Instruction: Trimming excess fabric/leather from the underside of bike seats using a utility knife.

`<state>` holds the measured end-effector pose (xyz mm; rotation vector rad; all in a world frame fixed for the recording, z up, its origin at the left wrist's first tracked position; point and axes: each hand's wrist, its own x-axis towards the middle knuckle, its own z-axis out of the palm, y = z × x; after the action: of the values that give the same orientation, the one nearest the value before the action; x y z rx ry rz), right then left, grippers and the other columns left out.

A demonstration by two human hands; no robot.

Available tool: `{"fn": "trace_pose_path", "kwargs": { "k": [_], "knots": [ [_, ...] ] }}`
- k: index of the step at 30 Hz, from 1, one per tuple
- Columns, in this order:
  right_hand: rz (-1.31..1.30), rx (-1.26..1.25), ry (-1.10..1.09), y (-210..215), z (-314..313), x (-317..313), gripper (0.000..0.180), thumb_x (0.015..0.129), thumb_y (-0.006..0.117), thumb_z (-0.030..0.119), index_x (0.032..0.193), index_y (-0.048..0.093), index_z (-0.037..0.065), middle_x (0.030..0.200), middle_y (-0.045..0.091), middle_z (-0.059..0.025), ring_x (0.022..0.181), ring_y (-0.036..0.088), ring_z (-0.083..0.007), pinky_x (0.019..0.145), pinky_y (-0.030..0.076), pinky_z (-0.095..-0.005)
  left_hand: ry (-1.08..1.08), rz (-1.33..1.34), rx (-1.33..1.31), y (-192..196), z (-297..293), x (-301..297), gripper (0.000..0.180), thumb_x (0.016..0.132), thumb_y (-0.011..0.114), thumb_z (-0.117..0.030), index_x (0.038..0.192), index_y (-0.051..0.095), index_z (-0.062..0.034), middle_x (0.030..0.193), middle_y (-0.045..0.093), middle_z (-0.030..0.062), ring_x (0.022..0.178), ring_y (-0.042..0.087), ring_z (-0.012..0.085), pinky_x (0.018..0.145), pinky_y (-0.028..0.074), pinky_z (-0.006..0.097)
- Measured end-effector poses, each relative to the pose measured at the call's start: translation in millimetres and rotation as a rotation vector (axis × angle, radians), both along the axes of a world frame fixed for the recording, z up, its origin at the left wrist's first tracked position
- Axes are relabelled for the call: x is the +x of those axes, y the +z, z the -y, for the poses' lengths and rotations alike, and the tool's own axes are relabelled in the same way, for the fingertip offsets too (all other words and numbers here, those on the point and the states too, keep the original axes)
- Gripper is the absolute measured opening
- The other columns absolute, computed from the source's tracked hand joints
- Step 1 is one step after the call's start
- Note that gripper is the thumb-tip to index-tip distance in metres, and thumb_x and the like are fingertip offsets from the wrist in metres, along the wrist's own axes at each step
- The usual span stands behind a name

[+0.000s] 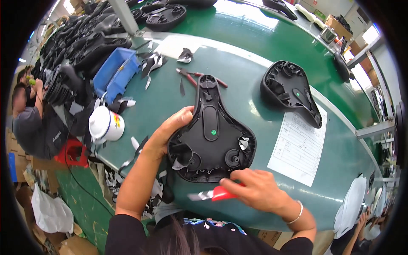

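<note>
A black bicycle saddle lies underside up before me, its narrow nose pointing away and a green round sticker at its middle. My left hand grips the saddle's left edge near the nose; the fingers beneath are hidden. In my right hand is a red utility knife, its blade pointing left, just off the saddle's wide rear edge. A loose black flap stands up at the saddle's left rear, and a pale scrap at its right. Beyond the nose lie red-handled pliers.
A second saddle rests at the right on a printed sheet. At the left are a blue bin, a white enamel mug and cut scraps. Many saddles are heaped behind. Another person sits at far left.
</note>
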<state>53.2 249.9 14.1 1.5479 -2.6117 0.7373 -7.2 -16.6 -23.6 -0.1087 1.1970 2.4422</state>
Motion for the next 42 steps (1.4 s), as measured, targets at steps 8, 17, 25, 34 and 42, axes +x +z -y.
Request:
{"fn": "trace_pose_path", "kwargs": {
  "k": [8,17,25,34,42],
  "knots": [
    [0.309,-0.417,-0.681,-20.2,-35.3,39.9,0.061,0.069,0.075,0.006,0.126,0.053,0.005,0.100,0.065,-0.0115,0.074,0.064,-0.0272,0.064,0.053,-0.0304,-0.080,0.056,-0.360,30.5,17.6,12.3,0.054,0.079,0.068,-0.031,0.118,0.051,0.0031,0.093,0.061,0.0089,0.078,0.062,0.0140,0.068,0.054,0.026],
    [0.057,0.190,-0.413,2.0,-19.5,25.0,0.066,0.077,0.070,0.006,0.137,0.046,0.016,0.070,0.052,-0.0085,0.056,0.052,-0.0261,0.053,0.044,-0.0365,-0.117,-0.031,-0.617,49.6,6.9,3.8,0.041,0.078,0.067,-0.032,0.098,0.058,0.0016,0.084,0.060,0.0057,0.068,0.058,0.0103,0.060,0.048,0.023],
    [0.083,0.233,-0.382,16.7,-21.6,20.3,0.063,0.079,0.067,0.006,0.138,0.045,0.014,0.071,0.053,-0.0101,0.055,0.052,-0.0258,0.050,0.042,-0.0373,-0.089,-0.004,-0.626,52.7,5.2,5.2,0.036,0.078,0.065,-0.029,0.095,0.060,0.0031,0.079,0.061,0.0055,0.062,0.058,0.0104,0.056,0.048,0.024],
    [0.320,-0.028,-0.713,-22.5,19.2,123.7,0.070,0.083,0.064,0.006,0.144,0.030,0.011,0.075,0.056,-0.0157,0.055,0.056,-0.0356,0.050,0.047,-0.0438,0.167,-0.010,-0.635,37.7,9.0,58.1,0.037,0.078,0.064,-0.030,0.094,0.058,0.0033,0.079,0.058,0.0040,0.067,0.054,0.0092,0.062,0.046,0.025],
    [0.348,-0.639,-0.819,-29.6,15.5,93.7,0.063,0.085,0.064,0.004,0.140,0.034,0.007,0.110,0.064,-0.0172,0.084,0.065,-0.0229,0.080,0.050,-0.0335,0.402,0.107,-0.497,34.9,13.8,111.3,0.041,0.078,0.066,-0.027,0.104,0.055,0.0029,0.089,0.056,0.0052,0.079,0.053,0.0113,0.071,0.046,0.025]
  ]
}}
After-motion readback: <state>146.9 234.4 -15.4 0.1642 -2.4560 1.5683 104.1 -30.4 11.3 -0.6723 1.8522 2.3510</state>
